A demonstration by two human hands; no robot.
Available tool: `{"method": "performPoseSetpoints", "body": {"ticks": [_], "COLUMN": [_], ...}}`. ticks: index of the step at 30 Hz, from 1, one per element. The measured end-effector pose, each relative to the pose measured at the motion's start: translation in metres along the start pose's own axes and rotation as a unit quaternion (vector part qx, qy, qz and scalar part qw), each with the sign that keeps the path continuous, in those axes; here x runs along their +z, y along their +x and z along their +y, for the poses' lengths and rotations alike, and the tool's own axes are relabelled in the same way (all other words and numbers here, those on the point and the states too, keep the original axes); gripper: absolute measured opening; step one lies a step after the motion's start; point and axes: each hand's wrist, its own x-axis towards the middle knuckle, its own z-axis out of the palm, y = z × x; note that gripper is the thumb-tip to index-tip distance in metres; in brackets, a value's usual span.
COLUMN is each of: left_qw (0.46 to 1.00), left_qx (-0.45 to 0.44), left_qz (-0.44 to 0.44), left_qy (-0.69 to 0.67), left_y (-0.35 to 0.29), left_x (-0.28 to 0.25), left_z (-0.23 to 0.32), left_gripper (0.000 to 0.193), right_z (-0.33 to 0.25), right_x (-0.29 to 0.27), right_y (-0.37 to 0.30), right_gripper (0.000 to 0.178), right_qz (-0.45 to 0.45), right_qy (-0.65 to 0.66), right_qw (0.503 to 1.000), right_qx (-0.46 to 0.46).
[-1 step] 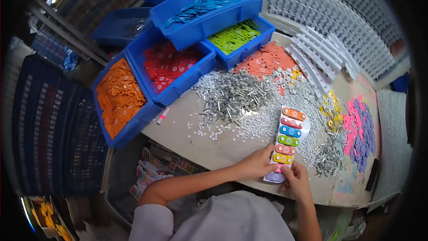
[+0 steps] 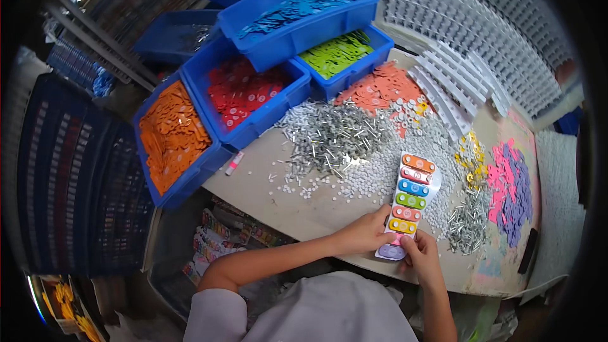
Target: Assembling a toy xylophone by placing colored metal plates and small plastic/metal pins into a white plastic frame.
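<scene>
A small toy xylophone (image 2: 413,188) with a white base is held over the table's near edge. Its bars run from orange at the far end through red, blue, green, salmon, yellow and pink to purple nearest me, with white caps at the bar ends. My left hand (image 2: 366,233) grips its left side, thumb on the pink bar. At the right side, my right hand (image 2: 423,254) pinches the same near end, its thumb also by the pink bar. The fingers beneath the base are mostly hidden.
Loose silver pins (image 2: 335,136) and small white caps (image 2: 364,183) lie beyond the xylophone. Blue bins (image 2: 263,128) hold orange, red, blue and green bars. Salmon bars (image 2: 383,85), pink bars (image 2: 500,174) and purple bars (image 2: 516,206) lie in piles. White bases (image 2: 453,85) are stacked at the back right.
</scene>
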Motion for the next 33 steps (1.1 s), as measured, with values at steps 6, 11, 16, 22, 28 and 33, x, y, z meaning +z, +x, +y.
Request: {"method": "performPoseSetpoints", "body": {"ticks": [6,11,16,22,28,33], "left_qw": [0.993,0.903,0.786,0.761,0.744,0.802], "left_qx": [-0.097,-0.019,0.043,0.085,0.058,0.030], "left_qz": [-0.046,0.353,0.432,0.429,0.434,0.417], "left_qy": [0.039,0.246,0.440,0.479,0.504,0.427], "left_y": [-0.013,-0.036,-0.041,-0.024,-0.038,-0.057], "left_x": [-0.032,-0.124,-0.219,-0.248,-0.233,-0.135], "left_z": [0.033,0.046,0.019,-0.022,0.002,0.049], "left_gripper": [0.056,0.022,0.019,0.015,0.009,0.009], "right_z": [0.014,0.024,0.019,0.034,0.007,-0.007], "right_x": [-0.005,-0.002,0.004,-0.002,-0.069,-0.149], "right_y": [-0.002,-0.008,-0.008,-0.014,-0.026,-0.034], "right_gripper": [0.024,0.027,0.014,0.013,0.010,0.012], "right_qz": [-0.010,0.020,0.104,0.166,0.433,0.516], "right_qy": [-0.002,0.019,0.073,0.064,-0.337,-0.411], "right_qw": [1.000,0.999,0.988,0.973,0.774,0.704], "right_qx": [-0.016,-0.037,-0.093,-0.145,-0.316,-0.264]}}
